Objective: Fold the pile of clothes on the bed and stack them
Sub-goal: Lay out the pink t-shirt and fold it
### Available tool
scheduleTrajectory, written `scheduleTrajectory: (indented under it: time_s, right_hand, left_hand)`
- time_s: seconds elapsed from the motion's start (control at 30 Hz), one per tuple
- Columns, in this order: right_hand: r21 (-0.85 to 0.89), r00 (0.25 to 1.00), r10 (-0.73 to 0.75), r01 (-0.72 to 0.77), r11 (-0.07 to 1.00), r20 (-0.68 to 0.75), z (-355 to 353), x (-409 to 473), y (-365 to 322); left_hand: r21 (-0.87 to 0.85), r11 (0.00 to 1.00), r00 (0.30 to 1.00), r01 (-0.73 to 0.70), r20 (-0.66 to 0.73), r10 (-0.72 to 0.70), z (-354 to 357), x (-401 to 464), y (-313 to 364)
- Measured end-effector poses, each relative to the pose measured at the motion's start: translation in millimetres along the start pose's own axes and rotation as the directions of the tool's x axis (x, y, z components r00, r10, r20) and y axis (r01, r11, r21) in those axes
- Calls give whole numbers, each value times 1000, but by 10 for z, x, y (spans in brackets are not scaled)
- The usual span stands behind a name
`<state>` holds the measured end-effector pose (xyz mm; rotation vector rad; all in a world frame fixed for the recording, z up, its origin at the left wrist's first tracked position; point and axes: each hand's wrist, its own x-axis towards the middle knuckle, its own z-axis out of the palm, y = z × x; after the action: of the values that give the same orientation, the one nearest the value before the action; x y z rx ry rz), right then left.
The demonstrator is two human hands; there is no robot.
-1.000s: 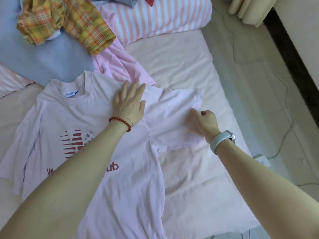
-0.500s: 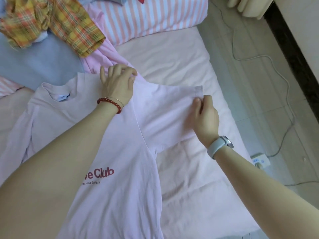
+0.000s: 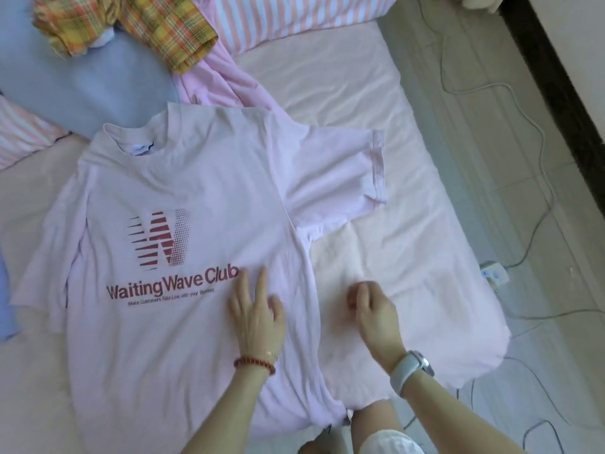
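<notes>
- Progress looks early to me: the pale lilac cotton T-shirt with the dark red printed logo [image 3: 183,224] lies spread face-up on the pink-sheeted bed [image 3: 376,142], collar at 12 o'clock, both sleeves out, with no fold in it that I can see.
- Left hand [image 3: 257,314] rests flat on the shirt body just at 4 o'clock of the lettering, fingers straight, gripping nothing.
- Right hand [image 3: 373,311] sits over the bare sheet just beside the shirt's side seam, fingers curled in; I cannot tell whether they pinch any cloth.
- Still unfolded at 11 o'clock: an orange-and-yellow plaid shirt [image 3: 131,24], a light blue garment [image 3: 98,83] and a pink garment [image 3: 222,83] in a loose heap. I see no finished stack.
- Open sheet lies at 3 o'clock of the shirt, enough, I judge, to fold the sleeve inward.
- Mattress edge runs close at 3 to 5 o'clock, with a white cable [image 3: 530,126] on the floor beyond.
</notes>
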<state>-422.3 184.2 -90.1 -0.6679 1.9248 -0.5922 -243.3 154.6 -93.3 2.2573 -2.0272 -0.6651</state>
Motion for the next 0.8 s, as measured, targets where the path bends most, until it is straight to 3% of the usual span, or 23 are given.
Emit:
scheduleTrajectory:
  time_s: [0.1, 0.27, 0.5, 0.6, 0.7, 0.8]
  right_hand:
    - [-134, 969, -6, 41, 990, 247, 242, -464, 228]
    - [-230, 942, 102, -27, 973, 321, 625, -892, 332]
    - [-357, 963, 167, -83, 930, 212, 563, -1263, 702]
    - [-434, 978, 145, -68, 898, 147, 282, -1390, 889]
    - [-315, 986, 70, -18, 949, 154, 143, -1496, 1034]
    - [-248, 999, -31, 27, 968, -12, 159, -1514, 1154]
  left_hand:
    - [13, 998, 990, 67, 121, -68, 75, -614, -371]
    - [41, 999, 988, -14, 156, 7, 62, -1037, -848]
    - [96, 995, 958, 8, 285, -35, 100, -1318, -983]
    - [67, 996, 946, -62, 321, 37, 131, -1538, -950]
    - [86, 981, 938, -175, 318, 140, 220, -1726, -905]
    - [83, 977, 898, -199, 414, 147, 285, -1846, -807]
